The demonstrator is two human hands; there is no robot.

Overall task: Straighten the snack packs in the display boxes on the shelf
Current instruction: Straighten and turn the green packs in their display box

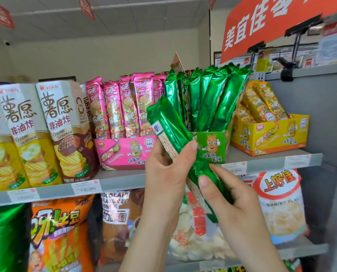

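Both hands are up at the shelf (124, 183) right now. My left hand (163, 173) grips the held green packs (171, 126) around their middle, thumb across the front. I can make out two packs, tilted with their tops up-left of my fingers (191, 147). My right hand (234, 205) pinches their lower end between thumb and forefinger.

I count three display boxes. The green display box (213, 146) sits just behind my left thumb, with about six standing green packs (209, 99) fanned and leaning right. There's an open gap at its left side, right above my fingers. The pink display box (124, 152) is just left of my fingers and touches the green one, and its pink packs (114, 108) stand upright, five or six of them. The yellow display box (271, 138) is to the right, a little apart, and its yellow packs (262, 103) lie slanted. I can't count those.

Further left are three chip cartons (63, 130), close to the shelf's front edge. Below my hands, snack bags (281, 203) fill the lower shelf (301, 250).
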